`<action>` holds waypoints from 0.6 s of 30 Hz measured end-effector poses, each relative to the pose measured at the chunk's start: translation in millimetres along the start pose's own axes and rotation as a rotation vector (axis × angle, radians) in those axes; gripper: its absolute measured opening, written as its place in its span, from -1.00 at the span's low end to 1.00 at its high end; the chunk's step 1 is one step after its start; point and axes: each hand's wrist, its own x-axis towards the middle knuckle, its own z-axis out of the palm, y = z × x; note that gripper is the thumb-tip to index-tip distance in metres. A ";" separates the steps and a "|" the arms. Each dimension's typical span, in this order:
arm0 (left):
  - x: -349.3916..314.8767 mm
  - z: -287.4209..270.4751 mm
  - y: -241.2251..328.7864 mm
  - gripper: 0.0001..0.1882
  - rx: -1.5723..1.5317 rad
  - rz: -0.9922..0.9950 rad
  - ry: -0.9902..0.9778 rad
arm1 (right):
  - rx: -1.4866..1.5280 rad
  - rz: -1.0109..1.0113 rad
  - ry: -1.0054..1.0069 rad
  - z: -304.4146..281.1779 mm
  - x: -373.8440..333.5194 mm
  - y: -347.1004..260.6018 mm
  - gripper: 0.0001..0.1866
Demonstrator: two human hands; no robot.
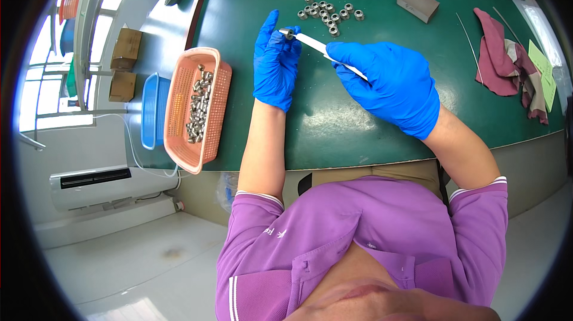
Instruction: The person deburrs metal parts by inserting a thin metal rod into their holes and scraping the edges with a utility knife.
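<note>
My left hand (pixel 274 73), in a blue glove, pinches a small metal fitting (pixel 289 34) with a dark hole between its fingertips. In my right hand (pixel 391 85), also gloved in blue, is a slim white pen-like tool (pixel 313 43). Its tip meets the fitting, but whether it goes inside is too small to tell. Beyond my hands, a loose group of similar metal fittings (pixel 325 14) stands on the green tabletop (pixel 334 136). To the left of my left forearm, a pink perforated basket (pixel 206 52) holds many more small metal pieces (pixel 199 106).
A blue basket (pixel 152 112) sits beside the pink one, with cardboard boxes (pixel 125 48) farther left. At the right lie a grey-brown block (pixel 418 3), a maroon cloth (pixel 495 52), thin rods (pixel 468 40) and a green paper sheet (pixel 542 73).
</note>
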 end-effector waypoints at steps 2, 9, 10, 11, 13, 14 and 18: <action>0.6 1.4 0.7 -0.44 0.016 -0.001 0.005 | 0.029 0.043 -0.034 -1.6 -0.1 -1.2 -0.83; 3.2 0.2 -3.4 -0.42 0.056 -0.007 -0.013 | 0.577 0.490 -0.082 -6.3 6.5 4.8 -0.81; 3.4 -2.1 -4.3 -0.44 0.057 0.001 -0.025 | 0.635 0.568 -0.124 -8.7 8.3 5.1 -0.80; 3.3 -3.0 -4.5 -0.45 0.057 0.010 -0.037 | 0.694 0.646 -0.167 -9.9 9.1 5.3 -0.80; 1.7 -0.5 -2.6 -0.46 -0.039 -0.015 -0.014 | 0.732 0.611 -0.143 -7.9 8.2 5.8 -0.79; 1.6 0.6 -1.5 -0.47 -0.136 -0.041 0.008 | 0.770 0.576 -0.118 -7.1 8.4 6.1 -0.79; 3.7 -1.8 -0.3 -0.49 -0.306 -0.073 -0.018 | 0.846 0.693 -0.043 -8.4 9.1 7.4 -0.81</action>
